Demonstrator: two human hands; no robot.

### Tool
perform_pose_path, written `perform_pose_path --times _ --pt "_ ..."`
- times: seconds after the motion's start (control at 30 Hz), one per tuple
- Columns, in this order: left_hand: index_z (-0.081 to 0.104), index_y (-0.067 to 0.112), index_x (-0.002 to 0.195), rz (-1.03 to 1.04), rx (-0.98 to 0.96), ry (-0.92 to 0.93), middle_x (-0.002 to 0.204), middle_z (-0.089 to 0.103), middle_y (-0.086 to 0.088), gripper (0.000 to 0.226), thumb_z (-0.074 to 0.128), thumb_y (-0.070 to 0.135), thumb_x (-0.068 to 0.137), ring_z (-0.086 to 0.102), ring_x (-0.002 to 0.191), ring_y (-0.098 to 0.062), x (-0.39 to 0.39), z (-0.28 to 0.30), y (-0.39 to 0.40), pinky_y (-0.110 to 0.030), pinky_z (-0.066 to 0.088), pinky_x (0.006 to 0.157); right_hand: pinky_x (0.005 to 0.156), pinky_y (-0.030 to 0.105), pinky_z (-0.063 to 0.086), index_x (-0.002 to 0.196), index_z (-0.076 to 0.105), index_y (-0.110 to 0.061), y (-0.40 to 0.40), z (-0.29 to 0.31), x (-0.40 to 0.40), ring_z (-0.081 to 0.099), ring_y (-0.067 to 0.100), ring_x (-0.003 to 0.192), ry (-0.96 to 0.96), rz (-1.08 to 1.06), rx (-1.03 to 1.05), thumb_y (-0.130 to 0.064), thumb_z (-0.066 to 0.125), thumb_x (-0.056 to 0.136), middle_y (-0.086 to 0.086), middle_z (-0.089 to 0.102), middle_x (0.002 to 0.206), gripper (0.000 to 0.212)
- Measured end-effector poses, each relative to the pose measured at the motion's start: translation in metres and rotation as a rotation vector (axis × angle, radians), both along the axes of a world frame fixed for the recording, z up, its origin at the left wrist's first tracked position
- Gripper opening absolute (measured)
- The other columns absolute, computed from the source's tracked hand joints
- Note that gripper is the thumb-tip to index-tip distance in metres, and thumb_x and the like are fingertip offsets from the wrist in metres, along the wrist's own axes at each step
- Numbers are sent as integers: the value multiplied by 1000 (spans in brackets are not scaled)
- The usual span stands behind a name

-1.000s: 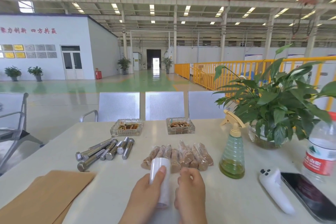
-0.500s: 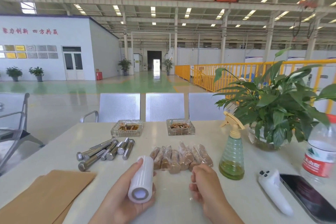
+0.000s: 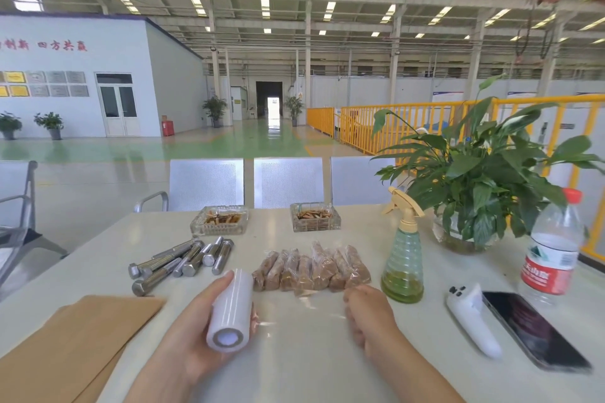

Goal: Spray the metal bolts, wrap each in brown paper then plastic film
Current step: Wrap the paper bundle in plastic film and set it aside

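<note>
Two glass trays (image 3: 219,221) holding brownish scraps; spray bottle (image 3: 402,267) part-filled with green liquid. White film roll (image 3: 231,312) gripped in left hand (image 3: 193,334) — clear film stretched to curled right hand (image 3: 368,314), above table (image 3: 311,370). Wrapped bolts (image 3: 311,268) beyond.

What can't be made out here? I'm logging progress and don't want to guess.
All in the head view:
- Film: clear and faint between the roll and the right hand; its edges barely show.
- Right hand: blurred, fingers curled under, so its grip is unclear.
- Paper: cut off by the bottom-left edge.
- Wrapped bolts: wrapping hides their contents.
- Bare bolts: spray too fine to see.
</note>
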State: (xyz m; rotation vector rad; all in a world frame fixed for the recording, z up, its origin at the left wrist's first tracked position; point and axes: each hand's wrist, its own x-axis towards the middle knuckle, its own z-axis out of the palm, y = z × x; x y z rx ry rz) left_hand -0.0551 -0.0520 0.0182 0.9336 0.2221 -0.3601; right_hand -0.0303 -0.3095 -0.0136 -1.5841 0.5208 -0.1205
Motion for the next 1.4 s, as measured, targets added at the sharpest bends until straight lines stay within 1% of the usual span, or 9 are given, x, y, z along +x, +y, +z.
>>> perform_pose_path --times 0.13,0.3,0.5,0.77,0.97,1.07,1.23,1.33,1.4 --pt "64 -7 115 44 -68 73 105 67 -33 49 55 32 86 69 70 -38 5 -4 16 -41 60 56 38 13 13 78 52 -19 -12 11 0 22 9 35 52 18 102 -20 52 97 -5 37 48 20" --pt "79 3 98 65 21 16 103 69 -17 53 78 52 77 62 76 -32 8 -9 34 -40 57 65 34 13 13 81 54 -15 -26 21 -8 26 8 33 91 105 211 -12 59 95 -5 38 47 15" --pt "76 -6 105 117 205 55 110 71 -30 50 80 36 78 72 85 -40 -6 4 42 -48 61 79 32 14 25 90 63 -11 -43 28 -13 34 8 31 126 97 223 -17 63 98 -3 47 46 9" --pt "65 1 83 227 813 -125 45 60 -2 41 79 40 85 60 42 -17 -33 22 23 -25 44 52 36 13 13 87 66 -11 -44 17 -19 24 7 38 134 131 210 -30 66 99 1 50 65 22" --pt "65 7 95 226 1429 -192 72 57 0 40 50 43 102 60 61 -15 -30 17 23 -22 39 55 51 26 33 57 66 -18 -43 4 -20 46 12 45 -6 40 -279 -30 67 91 -6 59 49 36" --pt "61 10 109 137 1664 -198 98 63 -8 40 37 42 105 64 98 -23 -22 7 29 -29 46 84 64 29 46 59 71 -21 -44 2 -22 64 15 64 -43 45 -429 -36 68 89 -6 68 57 34" --pt "58 31 135 300 1740 -242 144 50 -9 48 48 9 93 59 114 -32 -17 10 50 -37 49 89 58 27 41 60 74 -19 -43 5 -18 55 7 47 -32 71 -386 -34 70 90 -8 62 47 34" --pt "62 36 119 149 1820 -279 134 54 -4 26 47 32 98 60 112 -29 -19 10 36 -37 53 91 47 23 30 64 73 -15 -43 4 -17 41 8 36 -22 42 -262 -29 71 91 -6 54 45 31" --pt "51 39 137 23 1905 -271 133 51 1 41 49 46 97 59 117 -25 -24 5 29 -37 53 95 38 18 24 69 74 -13 -48 6 -17 34 10 37 1 28 -126 -27 73 92 -5 49 46 27"
